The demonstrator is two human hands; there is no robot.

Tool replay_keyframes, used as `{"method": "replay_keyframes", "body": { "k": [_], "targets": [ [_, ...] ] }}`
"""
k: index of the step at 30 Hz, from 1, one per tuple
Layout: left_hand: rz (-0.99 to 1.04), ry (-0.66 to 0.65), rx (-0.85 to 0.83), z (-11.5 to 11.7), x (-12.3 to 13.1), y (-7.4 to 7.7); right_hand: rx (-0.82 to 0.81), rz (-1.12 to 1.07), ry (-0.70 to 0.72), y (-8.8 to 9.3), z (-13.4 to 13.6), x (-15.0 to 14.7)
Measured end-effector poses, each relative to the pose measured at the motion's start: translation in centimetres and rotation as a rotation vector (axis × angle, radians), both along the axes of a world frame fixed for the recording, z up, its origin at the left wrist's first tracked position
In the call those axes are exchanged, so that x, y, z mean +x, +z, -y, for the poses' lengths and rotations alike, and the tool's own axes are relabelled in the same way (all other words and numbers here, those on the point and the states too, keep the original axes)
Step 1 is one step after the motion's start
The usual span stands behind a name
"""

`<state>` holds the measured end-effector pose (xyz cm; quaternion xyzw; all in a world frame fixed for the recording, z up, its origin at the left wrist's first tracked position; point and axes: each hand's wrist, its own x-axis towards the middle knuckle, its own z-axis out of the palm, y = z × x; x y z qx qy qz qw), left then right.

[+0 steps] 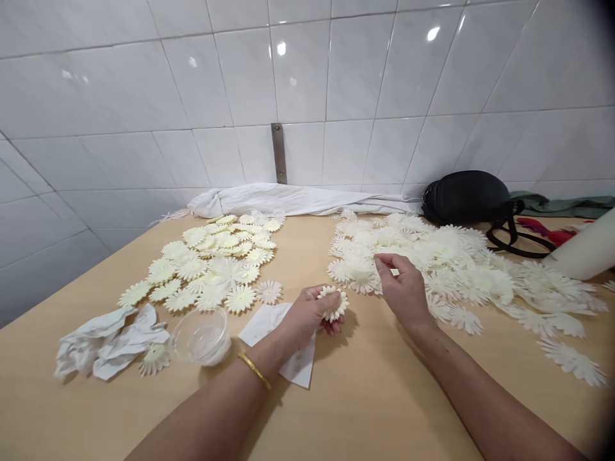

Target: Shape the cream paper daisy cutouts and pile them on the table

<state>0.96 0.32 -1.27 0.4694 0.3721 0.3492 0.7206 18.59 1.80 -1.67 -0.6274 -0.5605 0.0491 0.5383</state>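
My left hand (pixel 307 315), with a gold bangle on its wrist, holds a small cream flower (pixel 333 303) between thumb and fingers. To the right, my right hand (pixel 402 288) is raised at the near edge of a wide heap of white flower cutouts (pixel 446 256). Its thumb and index finger meet in a pinch; whatever may be between the tips is too small to make out. Pale yellow flowers (pixel 192 266) lie spread on the left of the table. Under my left forearm is a white paper sheet (pixel 300 366).
A clear plastic bowl (pixel 202 336) and crumpled white tissues (pixel 108 342) lie front left. Along the tiled wall runs a white cloth (pixel 298 198). A black bag (pixel 466 197) with a strap, red items (pixel 560 237) and a white cylinder (pixel 589 246) are at the right.
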Motion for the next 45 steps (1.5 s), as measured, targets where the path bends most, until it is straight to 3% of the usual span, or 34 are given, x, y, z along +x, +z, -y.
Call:
{"method": "replay_keyframes", "body": {
  "k": [9,18,24,31,33,37,45],
  "targets": [
    [-0.052,0.182,-0.019,-0.1,0.5,0.0,-0.115,-0.292,0.306,1.3,1.9,-2.7],
    [-0.149,0.201,0.038,0.1,0.7,0.0,-0.357,-0.446,0.715,1.8,2.9,-4.2],
    [-0.167,0.184,0.004,0.3,0.7,0.6,-0.328,-0.427,0.648,1.3,2.6,-4.0],
    [-0.19,0.198,0.012,0.4,0.9,0.7,-0.329,-0.521,0.697,1.5,3.0,-4.5],
    [-0.183,0.186,-0.015,0.3,0.8,0.7,-0.301,-0.512,0.645,1.2,2.8,-4.3],
    [-0.136,0.135,-0.026,0.2,0.5,0.3,-0.211,-0.468,0.486,0.7,2.0,-3.4],
    [0.073,0.08,-0.004,0.3,0.3,0.0,-0.142,-0.404,0.473,0.4,1.2,-2.5]
  ]
}}
